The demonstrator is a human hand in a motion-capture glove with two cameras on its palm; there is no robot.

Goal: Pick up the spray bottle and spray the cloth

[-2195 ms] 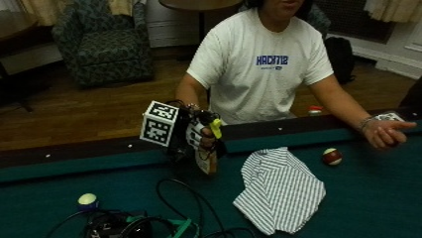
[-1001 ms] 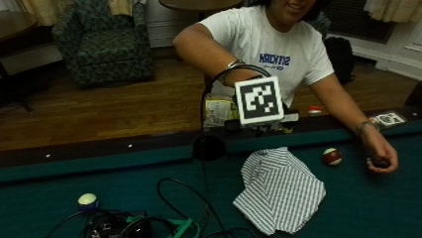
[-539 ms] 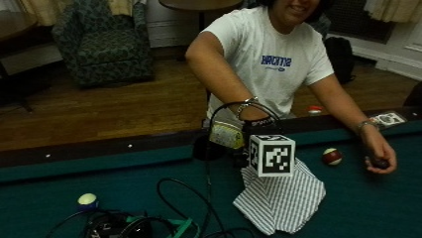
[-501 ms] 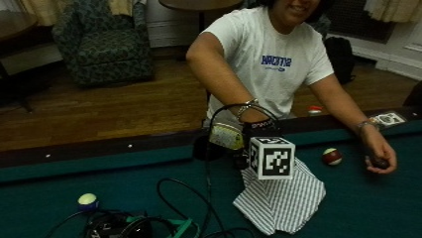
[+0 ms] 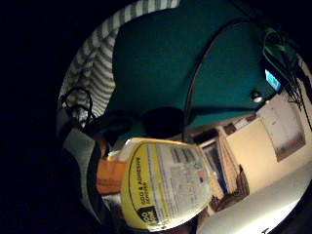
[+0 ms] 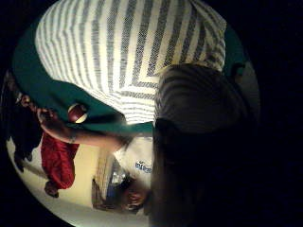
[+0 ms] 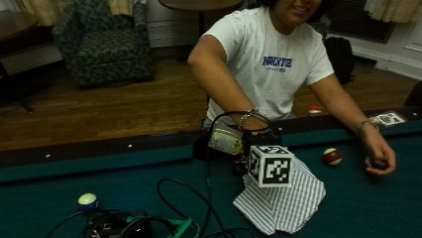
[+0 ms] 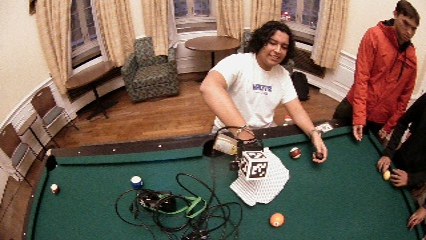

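**Gloved hand held spray bottle over striped cloth on pool table**

From the outside view, a person leaned over a green pool table. The gloved right hand gripped a yellow-labelled spray bottle just above a striped cloth lying on the felt. The bare left hand closed around a dark ball, near a red-and-white ball.

The little-finger palm view showed the bottle's label close to the palm.

The thumb-side palm view showed the cloth spread below.

A green pool table carries a striped cloth, several billiard balls and tangled cables.
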